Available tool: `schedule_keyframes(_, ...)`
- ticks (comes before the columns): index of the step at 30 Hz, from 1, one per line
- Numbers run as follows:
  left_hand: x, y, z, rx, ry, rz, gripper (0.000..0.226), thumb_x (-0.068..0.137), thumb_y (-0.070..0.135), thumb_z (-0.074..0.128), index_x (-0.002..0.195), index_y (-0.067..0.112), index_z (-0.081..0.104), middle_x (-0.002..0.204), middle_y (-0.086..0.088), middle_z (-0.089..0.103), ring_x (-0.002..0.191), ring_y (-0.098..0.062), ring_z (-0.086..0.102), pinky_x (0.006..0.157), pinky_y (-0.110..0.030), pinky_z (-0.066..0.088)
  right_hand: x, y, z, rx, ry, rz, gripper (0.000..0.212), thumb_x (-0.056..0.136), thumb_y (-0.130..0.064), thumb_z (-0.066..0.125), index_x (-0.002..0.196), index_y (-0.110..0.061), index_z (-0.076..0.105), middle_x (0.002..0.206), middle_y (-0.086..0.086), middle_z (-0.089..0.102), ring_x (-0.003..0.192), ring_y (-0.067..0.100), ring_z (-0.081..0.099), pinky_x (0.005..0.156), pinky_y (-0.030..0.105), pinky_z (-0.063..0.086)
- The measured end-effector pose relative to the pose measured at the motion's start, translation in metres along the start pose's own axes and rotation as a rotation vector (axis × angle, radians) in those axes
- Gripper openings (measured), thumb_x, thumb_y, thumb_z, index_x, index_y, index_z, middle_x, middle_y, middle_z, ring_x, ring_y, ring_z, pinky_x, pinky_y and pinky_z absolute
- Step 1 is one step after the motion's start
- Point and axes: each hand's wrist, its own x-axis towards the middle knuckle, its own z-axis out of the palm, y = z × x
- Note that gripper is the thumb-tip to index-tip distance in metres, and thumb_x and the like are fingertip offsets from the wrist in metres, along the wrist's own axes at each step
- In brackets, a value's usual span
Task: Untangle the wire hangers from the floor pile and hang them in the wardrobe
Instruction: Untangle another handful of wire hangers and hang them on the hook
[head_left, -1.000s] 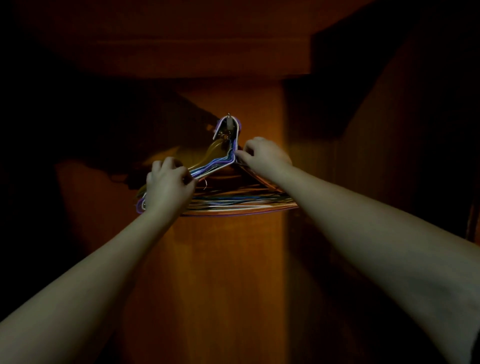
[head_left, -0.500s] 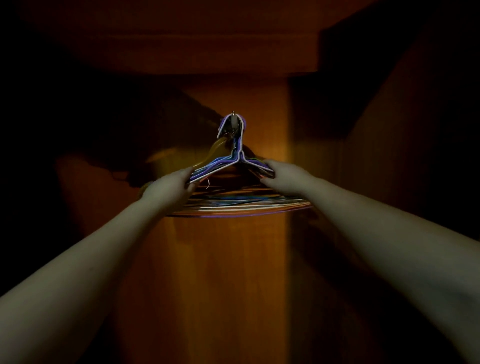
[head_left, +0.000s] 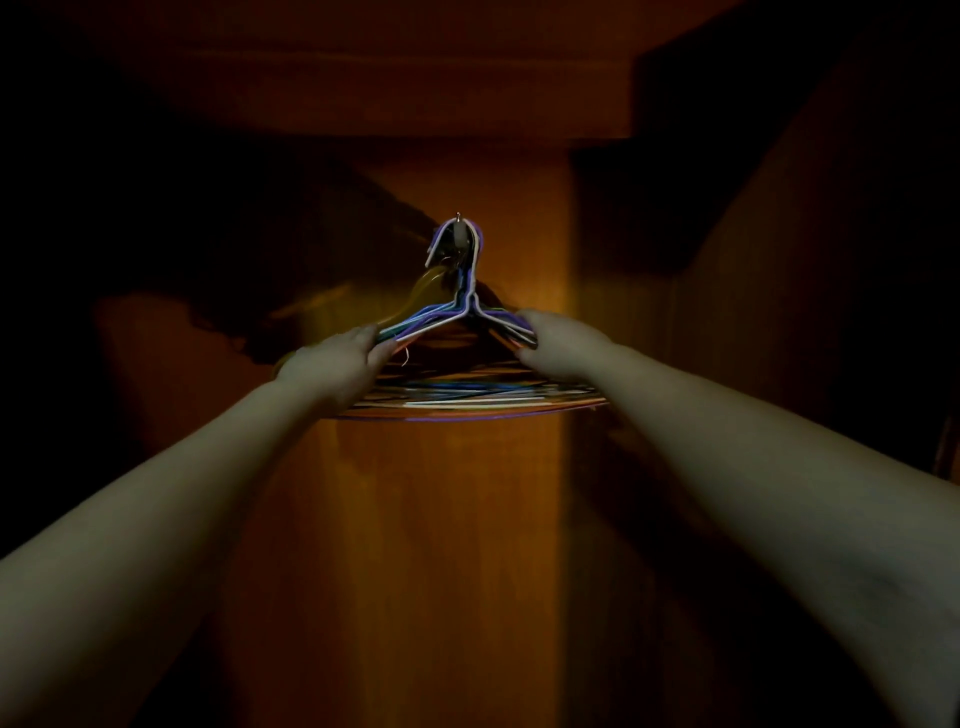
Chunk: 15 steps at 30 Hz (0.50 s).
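Hangers (head_left: 467, 317) are hanging on the hook at twelve o'clock; my left hand (head_left: 332, 364) and right hand (head_left: 558, 340) are pinching their shoulders, so I'm releasing gently, evenly.

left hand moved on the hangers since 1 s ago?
Yes. The left hand slid up the hangers toward the hook.
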Motion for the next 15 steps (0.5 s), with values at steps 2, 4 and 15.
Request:
schedule_keyframes(2,-0.002,0.004,-0.001,0.016,0.0,-0.02,0.062,0.103,0.055,0.019,0.155,0.02,0.024,0.158,-0.006,0.032,0.141,-0.025,0.035,0.11,-0.048,0.034,0.0,-0.002,-0.003,-0.033,-0.013,0.016,0.06,0.092,-0.031,0.061,0.146,-0.021,0.035,0.134,0.009,0.052,0.115,0.026,0.055,0.088,0.036,0.046)
schedule_keyframes(4,-0.003,0.006,-0.001,0.012,0.017,-0.042,0.061,0.104,0.054,0.02,0.153,0.019,0.028,0.155,-0.008,0.037,0.139,-0.027,0.038,0.11,-0.049,0.034,-0.001,-0.003,-0.005,-0.092,-0.02,0.04,0.069,0.091,-0.035,0.063,0.149,-0.021,0.028,0.141,0.009,0.046,0.123,0.028,0.049,0.097,0.04,0.042)
schedule_keyframes(15,-0.054,-0.002,0.011,-0.155,0.443,0.035,0.054,0.102,0.043,0.041,0.148,0.014,0.04,0.156,-0.008,0.035,0.145,-0.028,0.022,0.117,-0.046,0.015,-0.056,-0.019,-0.017,-0.08,0.16,0.099,0.084,0.082,-0.044,0.071,0.15,-0.027,0.026,0.151,0.008,0.029,0.138,0.029,0.028,0.11,0.047,0.028)
